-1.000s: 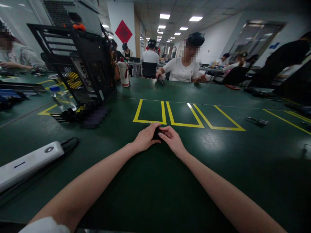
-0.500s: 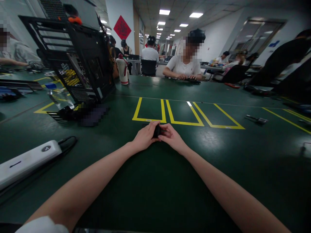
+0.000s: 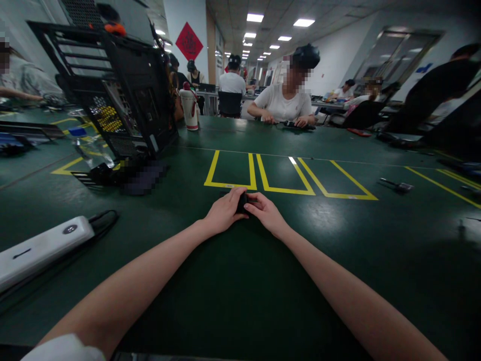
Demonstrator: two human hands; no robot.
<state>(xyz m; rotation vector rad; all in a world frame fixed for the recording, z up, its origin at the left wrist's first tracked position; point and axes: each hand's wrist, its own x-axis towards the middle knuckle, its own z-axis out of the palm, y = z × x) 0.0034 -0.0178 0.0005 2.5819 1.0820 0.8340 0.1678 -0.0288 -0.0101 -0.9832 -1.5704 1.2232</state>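
Between my two hands, on the green table [image 3: 240, 281], is a small black object [image 3: 242, 202]; most of it is covered by my fingers and its kind does not show. My left hand [image 3: 227, 208] is closed around its left side, thumb toward me and fingers over the far side. From the right, my right hand [image 3: 265, 210] grips it with bent fingers and the thumb against its near face. Just beyond my hands, yellow tape outlines [image 3: 229, 186] mark the tabletop.
To the left stand an open black computer case [image 3: 139, 95], a clear bottle with a blue cap [image 3: 92, 148] and a white power strip [image 3: 41, 250] with a cable. A cup [image 3: 190, 108] is farther back. A metal tool [image 3: 396, 185] lies right. Across the table a person [image 3: 289, 103] handles a dark object.
My right thumb has shifted slightly up on the black object; my left hand stays in place. The person opposite has moved their hands farther apart on the dark object.
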